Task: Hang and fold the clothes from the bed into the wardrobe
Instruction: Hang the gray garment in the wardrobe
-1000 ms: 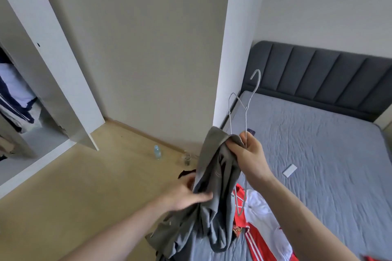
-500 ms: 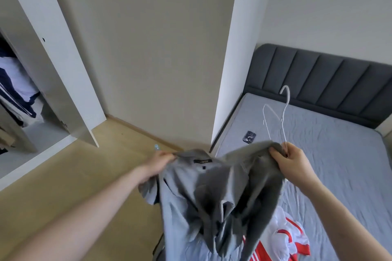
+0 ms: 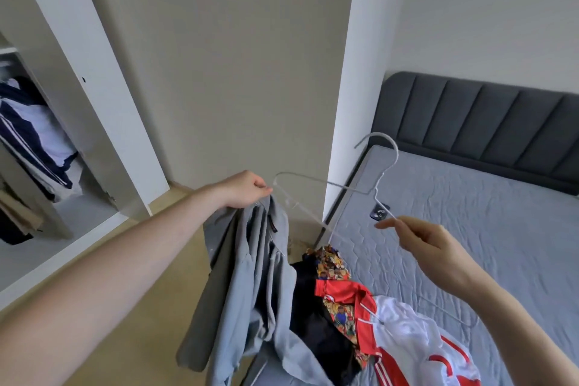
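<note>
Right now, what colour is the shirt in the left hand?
Plain grey shirt, held up near its collar by the left hand. The head view, the only one, shows it.

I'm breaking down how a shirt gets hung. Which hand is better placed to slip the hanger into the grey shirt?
The right hand: it pinches the white wire hanger by its lower end. The left hand grips the grey shirt at its top, beside the hanger's far shoulder.

Grey shirt (image 3: pixel 250 276) hanging limp beside bed edge — white wire hanger (image 3: pixel 338 194) tilted, one end at collar.
</note>
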A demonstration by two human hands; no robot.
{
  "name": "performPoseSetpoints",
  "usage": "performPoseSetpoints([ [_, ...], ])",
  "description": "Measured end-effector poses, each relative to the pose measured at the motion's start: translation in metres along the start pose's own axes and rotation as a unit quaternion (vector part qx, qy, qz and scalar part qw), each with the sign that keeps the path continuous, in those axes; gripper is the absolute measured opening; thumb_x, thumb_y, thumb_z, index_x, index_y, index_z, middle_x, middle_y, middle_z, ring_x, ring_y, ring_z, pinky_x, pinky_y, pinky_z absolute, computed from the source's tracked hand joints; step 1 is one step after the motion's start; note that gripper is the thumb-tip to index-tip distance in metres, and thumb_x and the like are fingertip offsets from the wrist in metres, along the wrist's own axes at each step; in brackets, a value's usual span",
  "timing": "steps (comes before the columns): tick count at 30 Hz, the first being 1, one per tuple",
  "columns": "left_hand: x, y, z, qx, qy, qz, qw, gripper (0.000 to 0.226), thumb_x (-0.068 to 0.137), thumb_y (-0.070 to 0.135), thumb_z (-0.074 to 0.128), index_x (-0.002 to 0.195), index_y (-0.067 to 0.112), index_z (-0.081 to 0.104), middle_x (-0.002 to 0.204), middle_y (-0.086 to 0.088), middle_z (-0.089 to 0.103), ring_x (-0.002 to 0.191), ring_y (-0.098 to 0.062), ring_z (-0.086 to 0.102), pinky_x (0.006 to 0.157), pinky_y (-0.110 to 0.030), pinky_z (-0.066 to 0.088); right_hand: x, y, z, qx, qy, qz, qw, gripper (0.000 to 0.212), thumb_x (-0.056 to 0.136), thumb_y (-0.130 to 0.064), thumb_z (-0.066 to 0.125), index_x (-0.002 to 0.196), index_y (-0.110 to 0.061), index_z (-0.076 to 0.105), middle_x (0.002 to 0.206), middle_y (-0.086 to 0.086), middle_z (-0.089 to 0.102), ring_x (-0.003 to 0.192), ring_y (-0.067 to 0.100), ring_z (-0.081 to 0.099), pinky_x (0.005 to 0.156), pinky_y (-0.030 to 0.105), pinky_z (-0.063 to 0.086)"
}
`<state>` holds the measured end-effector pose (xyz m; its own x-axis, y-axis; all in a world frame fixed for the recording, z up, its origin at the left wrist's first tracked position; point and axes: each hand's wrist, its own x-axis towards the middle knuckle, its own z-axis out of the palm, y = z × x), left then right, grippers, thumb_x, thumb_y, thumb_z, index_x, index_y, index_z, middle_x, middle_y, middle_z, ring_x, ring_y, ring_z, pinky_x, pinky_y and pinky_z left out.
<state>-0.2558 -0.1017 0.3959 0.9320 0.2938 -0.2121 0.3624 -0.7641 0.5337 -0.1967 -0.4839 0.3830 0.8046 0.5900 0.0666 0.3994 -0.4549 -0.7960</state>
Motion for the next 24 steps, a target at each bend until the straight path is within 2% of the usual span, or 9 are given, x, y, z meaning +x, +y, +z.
performPoseSetpoints([
  [2,0.003,-0.003,-0.004,-0.001,-0.011,-0.016,1.000,0.024,0.101,0.027,0.059,0.088,0.009,0.070,0.085,-0.010,0.069,0.088,-0.027,0.064,0.080,-0.036,0.045,-0.002,-0.006,-0.001,0.006,-0.020,-0.014,1.000,0.032,0.108,-0.042,0.042,0.109,-0.050,0.073,0.067,0.012,0.038,0.061,0.030,0.045,0.072,0.015,0.046],
  [3,0.004,-0.005,-0.007,0.005,-0.009,-0.021,1.000,0.022,0.099,0.023,0.060,0.089,0.006,0.069,0.088,-0.014,0.068,0.089,-0.033,0.062,0.080,-0.036,0.046,-0.003,-0.008,-0.001,0.008,-0.024,-0.020,0.999,0.033,0.108,-0.039,0.042,0.108,-0.049,0.074,0.066,0.008,0.035,0.057,0.023,0.040,0.069,0.011,0.045],
  [5,0.005,-0.010,-0.013,0.033,0.008,-0.025,0.999,0.024,0.098,0.022,0.059,0.076,0.013,0.062,0.072,-0.006,0.055,0.076,-0.027,0.050,0.066,-0.032,0.038,-0.003,-0.011,-0.001,0.011,-0.027,-0.025,0.999,0.035,0.109,-0.032,0.043,0.103,-0.042,0.077,0.062,0.000,0.032,0.052,0.011,0.034,0.056,0.011,0.039],
  [7,0.007,-0.015,-0.020,0.054,0.037,-0.024,0.998,0.030,0.099,0.026,0.059,0.071,0.014,0.055,0.068,-0.001,0.049,0.072,-0.022,0.043,0.061,-0.032,0.032,-0.003,-0.012,0.000,0.017,-0.041,-0.022,0.999,0.037,0.110,-0.029,0.043,0.100,-0.038,0.078,0.061,-0.001,0.032,0.050,0.011,0.030,0.049,0.012,0.033],
  [12,0.008,-0.017,-0.037,0.055,0.096,0.003,0.994,0.025,0.100,0.031,0.058,0.086,0.010,0.065,0.082,-0.007,0.064,0.078,-0.025,0.053,0.068,-0.032,0.038,0.004,-0.010,0.008,-0.006,-0.100,-0.015,0.995,0.038,0.109,-0.038,0.040,0.100,-0.045,0.076,0.062,0.001,0.032,0.057,0.023,0.029,0.054,0.033,0.029],
  [16,0.001,0.001,-0.041,0.029,0.066,0.033,0.997,0.022,0.101,0.035,0.060,0.097,0.017,0.071,0.098,-0.005,0.073,0.090,-0.023,0.063,0.082,-0.032,0.045,0.011,-0.016,0.020,-0.011,-0.091,-0.032,0.995,0.038,0.109,-0.035,0.041,0.098,-0.037,0.077,0.059,0.001,0.030,0.050,0.014,0.026,0.051,0.029,0.025],
  [19,-0.013,0.024,-0.036,-0.014,0.040,0.074,0.996,0.020,0.103,0.033,0.060,0.102,0.019,0.074,0.100,0.002,0.076,0.097,-0.017,0.068,0.093,-0.033,0.050,0.014,-0.020,0.030,-0.021,-0.065,-0.049,0.996,0.035,0.109,-0.031,0.043,0.098,-0.034,0.076,0.055,-0.002,0.031,0.047,0.011,0.027,0.049,0.023,0.023],
  [21,-0.019,0.036,-0.035,-0.051,0.036,0.091,0.994,0.021,0.103,0.032,0.060,0.099,0.018,0.075,0.098,0.001,0.077,0.092,-0.014,0.069,0.093,-0.034,0.052,0.016,-0.021,0.036,-0.016,-0.051,-0.055,0.997,0.034,0.109,-0.029,0.044,0.095,-0.031,0.075,0.053,-0.004,0.031,0.046,0.008,0.027,0.048,0.021,0.023],
  [24,-0.027,0.050,-0.033,-0.173,0.017,0.108,0.979,0.030,0.103,0.028,0.060,0.099,0.001,0.071,0.095,-0.009,0.073,0.087,-0.017,0.064,0.089,-0.038,0.050,0.020,-0.021,0.043,-0.002,-0.031,-0.061,0.998,0.033,0.109,-0.028,0.046,0.091,-0.029,0.074,0.049,-0.006,0.030,0.045,0.009,0.024,0.047,0.022,0.022],
])
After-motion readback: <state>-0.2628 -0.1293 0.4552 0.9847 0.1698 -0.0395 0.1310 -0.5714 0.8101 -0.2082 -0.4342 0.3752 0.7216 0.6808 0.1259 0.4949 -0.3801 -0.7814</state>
